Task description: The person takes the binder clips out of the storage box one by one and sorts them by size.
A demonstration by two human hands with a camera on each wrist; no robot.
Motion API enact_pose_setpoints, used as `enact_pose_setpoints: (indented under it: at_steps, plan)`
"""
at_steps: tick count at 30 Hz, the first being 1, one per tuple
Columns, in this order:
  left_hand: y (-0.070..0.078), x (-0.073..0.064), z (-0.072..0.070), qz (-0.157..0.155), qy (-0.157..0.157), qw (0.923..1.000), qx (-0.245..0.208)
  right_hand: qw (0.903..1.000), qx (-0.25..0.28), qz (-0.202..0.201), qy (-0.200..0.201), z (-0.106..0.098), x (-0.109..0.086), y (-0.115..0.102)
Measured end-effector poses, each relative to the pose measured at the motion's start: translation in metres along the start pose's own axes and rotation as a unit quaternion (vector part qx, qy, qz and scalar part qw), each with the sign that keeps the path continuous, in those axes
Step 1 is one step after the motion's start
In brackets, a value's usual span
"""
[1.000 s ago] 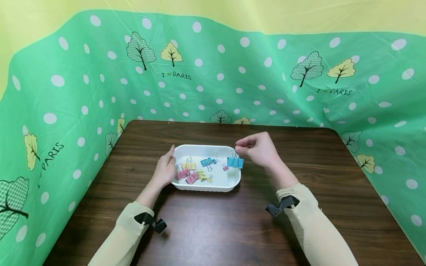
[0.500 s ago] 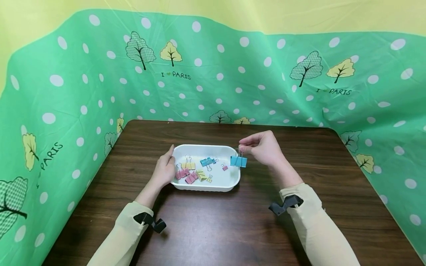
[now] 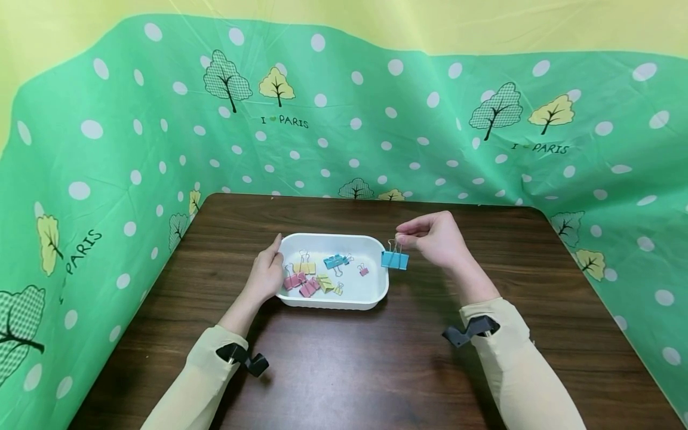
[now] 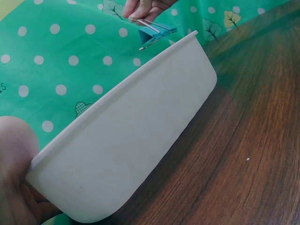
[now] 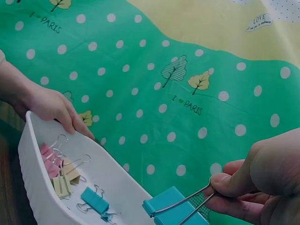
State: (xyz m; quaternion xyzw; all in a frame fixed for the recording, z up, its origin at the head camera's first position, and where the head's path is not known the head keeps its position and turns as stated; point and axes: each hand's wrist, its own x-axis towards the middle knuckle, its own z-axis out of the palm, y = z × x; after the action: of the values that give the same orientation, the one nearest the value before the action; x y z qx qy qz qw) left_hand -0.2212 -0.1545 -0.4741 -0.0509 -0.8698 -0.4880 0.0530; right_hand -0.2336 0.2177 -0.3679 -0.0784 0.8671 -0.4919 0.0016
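Note:
My right hand point(image 3: 436, 239) pinches a large blue binder clip point(image 3: 395, 260) by its wire handle between thumb and fingers. The clip hangs at the right end of a white plastic tray point(image 3: 333, 304), overlapping its rim in the head view. In the right wrist view the same blue binder clip point(image 5: 173, 206) shows its wire handle drawn toward the thumb. My left hand point(image 3: 267, 272) grips the tray's left end, thumb at the rim. Inside lie a blue clip point(image 3: 335, 261), pink clips point(image 3: 309, 288), yellow clips point(image 3: 325, 283) and a tiny pink clip point(image 3: 363, 271).
The tray stands on a dark wood table point(image 3: 344, 364). A green polka-dot cloth point(image 3: 301, 155) with trees hangs along the back and sides. Black camera mounts point(image 3: 470, 331) are strapped at both wrists over pale sleeves.
My right hand has carried the large blue binder clip rightward, from over the tray's inside to its right rim. My left hand and the tray stay where they were.

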Motion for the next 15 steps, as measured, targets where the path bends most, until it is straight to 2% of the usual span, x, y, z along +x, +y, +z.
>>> enact_pose_setpoints:
  at_steps: [15]
  plan:
    - [0.002,-0.001,-0.001,-0.007,-0.007,0.9999,0.000,0.9997,0.000,0.023,0.000,-0.013,-0.004,0.019]
